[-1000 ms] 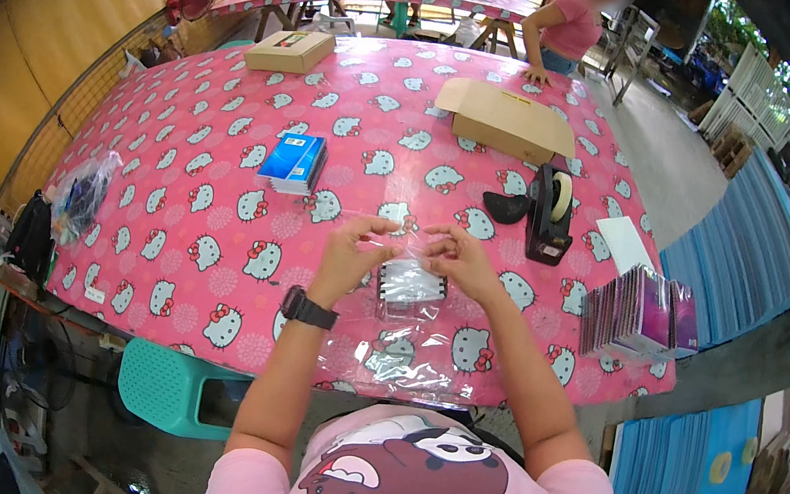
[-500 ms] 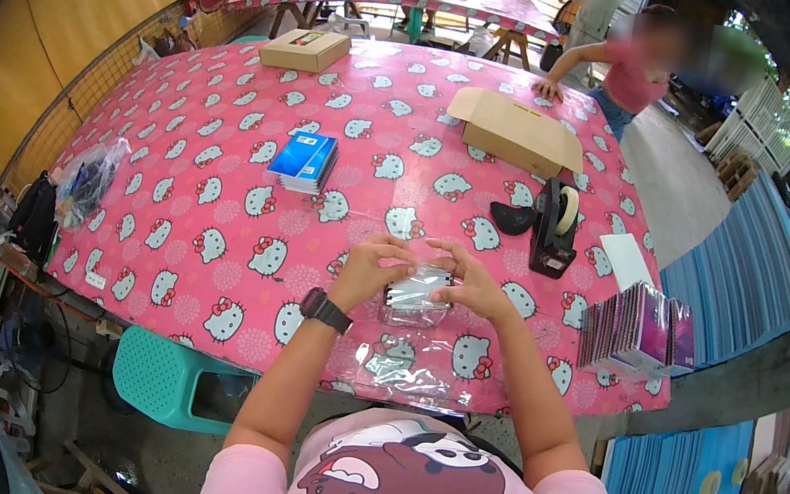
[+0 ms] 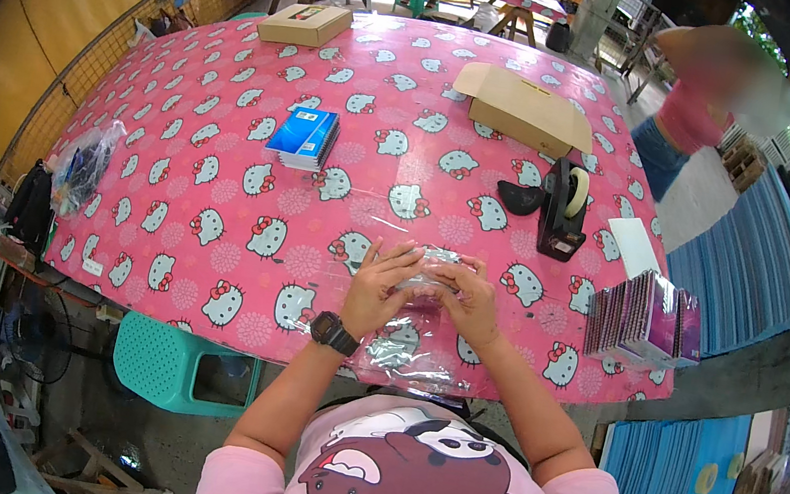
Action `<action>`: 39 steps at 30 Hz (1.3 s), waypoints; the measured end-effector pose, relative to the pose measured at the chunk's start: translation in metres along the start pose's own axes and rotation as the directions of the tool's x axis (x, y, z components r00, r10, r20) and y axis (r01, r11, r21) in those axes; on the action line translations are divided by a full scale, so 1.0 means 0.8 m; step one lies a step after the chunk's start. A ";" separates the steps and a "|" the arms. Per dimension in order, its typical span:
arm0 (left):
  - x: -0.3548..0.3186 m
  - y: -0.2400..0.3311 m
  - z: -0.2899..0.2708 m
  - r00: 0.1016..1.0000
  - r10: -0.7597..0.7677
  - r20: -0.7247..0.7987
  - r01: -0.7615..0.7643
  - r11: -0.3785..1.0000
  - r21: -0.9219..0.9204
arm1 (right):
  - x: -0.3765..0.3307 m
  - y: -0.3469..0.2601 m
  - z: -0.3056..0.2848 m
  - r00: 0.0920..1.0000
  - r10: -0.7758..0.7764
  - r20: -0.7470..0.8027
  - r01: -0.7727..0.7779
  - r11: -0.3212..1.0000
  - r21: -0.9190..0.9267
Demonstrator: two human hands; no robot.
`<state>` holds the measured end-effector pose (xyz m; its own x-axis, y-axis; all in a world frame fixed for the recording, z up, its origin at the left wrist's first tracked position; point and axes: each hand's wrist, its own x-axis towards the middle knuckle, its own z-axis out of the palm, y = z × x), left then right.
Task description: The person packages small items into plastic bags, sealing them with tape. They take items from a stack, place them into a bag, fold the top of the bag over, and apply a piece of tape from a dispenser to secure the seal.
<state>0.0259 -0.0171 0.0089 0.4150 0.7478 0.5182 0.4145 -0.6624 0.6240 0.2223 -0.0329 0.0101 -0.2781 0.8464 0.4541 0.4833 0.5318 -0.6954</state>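
Note:
Both hands are together over the near middle of the table, around a small spiral notebook in clear plastic (image 3: 442,257). My left hand (image 3: 381,288), with a watch on its wrist, is closed on the packet's left side. My right hand (image 3: 466,303) grips the right side, fingers bent over the top. Most of the notebook is hidden beneath the fingers. Between my forearms, loose clear plastic (image 3: 396,348) lies on the table near its front edge.
Blue notebooks (image 3: 303,139) lie beyond my hands. A tape dispenser (image 3: 561,215), a black rounded object (image 3: 520,199) and stacked purple spiral notebooks (image 3: 643,317) are on the right. Cardboard boxes (image 3: 305,24) sit farther back. A person (image 3: 686,116) stands beyond the table's right side.
My fingers have closed in over the packet, covering the notebook that showed between them before. The other person has lifted a hand off the table and moved right.

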 end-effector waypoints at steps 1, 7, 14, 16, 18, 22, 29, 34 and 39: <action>0.000 0.002 0.001 0.999 -0.012 -0.050 0.010 0.999 -0.036 | -0.001 -0.001 0.004 0.998 0.033 -0.049 -0.033 0.999 0.008; 0.002 0.004 0.003 0.978 -0.151 -0.145 0.132 0.983 -0.128 | 0.001 -0.007 0.024 0.953 0.184 -0.241 -0.130 0.966 0.223; -0.003 0.011 0.014 0.934 -0.266 -0.238 0.217 0.953 -0.210 | 0.016 -0.026 0.005 0.986 0.013 -0.164 -0.023 0.998 -0.057; -0.001 0.013 0.016 0.903 -0.368 -0.221 0.298 0.909 -0.293 | 0.021 -0.030 0.003 0.981 -0.005 -0.196 -0.005 0.999 -0.050; 0.001 0.018 0.014 0.899 -0.380 -0.220 0.265 0.869 -0.417 | 0.023 -0.036 -0.002 0.975 -0.038 -0.219 0.015 0.994 -0.107; 0.002 0.017 0.009 0.942 -0.256 -0.219 0.166 0.919 -0.357 | 0.024 -0.022 -0.011 0.988 -0.121 -0.095 0.102 0.977 -0.186; 0.005 0.010 0.017 0.983 -0.105 -0.154 0.074 0.978 -0.195 | 0.018 -0.020 0.002 0.990 -0.055 -0.132 0.039 0.992 -0.117; 0.015 0.017 0.022 0.906 -0.375 -0.196 0.230 0.825 -0.517 | 0.032 -0.036 -0.006 0.979 -0.044 -0.199 0.003 0.979 -0.204; 0.031 0.018 0.012 0.901 -0.372 -0.222 0.230 0.845 -0.483 | 0.051 -0.008 -0.010 0.990 0.139 -0.004 -0.138 0.989 0.047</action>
<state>0.0502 -0.0087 0.0253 0.0399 0.9303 0.3646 0.0542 -0.3664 0.9289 0.2140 -0.0019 0.0379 -0.2054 0.9119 0.3552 0.4775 0.4102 -0.7770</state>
